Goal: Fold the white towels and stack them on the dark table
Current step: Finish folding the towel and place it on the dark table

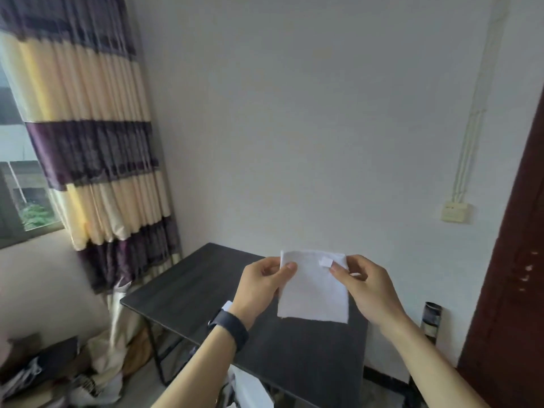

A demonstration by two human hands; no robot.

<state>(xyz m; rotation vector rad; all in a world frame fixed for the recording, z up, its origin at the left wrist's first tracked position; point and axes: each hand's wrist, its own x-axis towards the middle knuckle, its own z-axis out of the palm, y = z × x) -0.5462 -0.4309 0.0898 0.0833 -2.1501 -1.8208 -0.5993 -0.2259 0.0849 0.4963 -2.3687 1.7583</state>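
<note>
A small white towel (pixel 314 290) hangs in the air above the dark table (pixel 188 284), folded along its top edge, with a little white tag near its upper right corner. My left hand (pixel 262 285) pinches the towel's upper left corner between thumb and fingers. At the upper right corner, my right hand (pixel 366 288) pinches the towel in the same way. A bit of white cloth (pixel 226 306) peeks out behind my left wrist, and more white fabric (pixel 250 390) shows at the table's near edge, below my left forearm.
A striped purple and cream curtain (pixel 97 148) hangs at the left beside a window. Cluttered bags and cloth (pixel 59 375) lie on the floor at lower left. A brown door (pixel 512 260) stands at the right, with a dark cylinder (pixel 430 319) by the wall.
</note>
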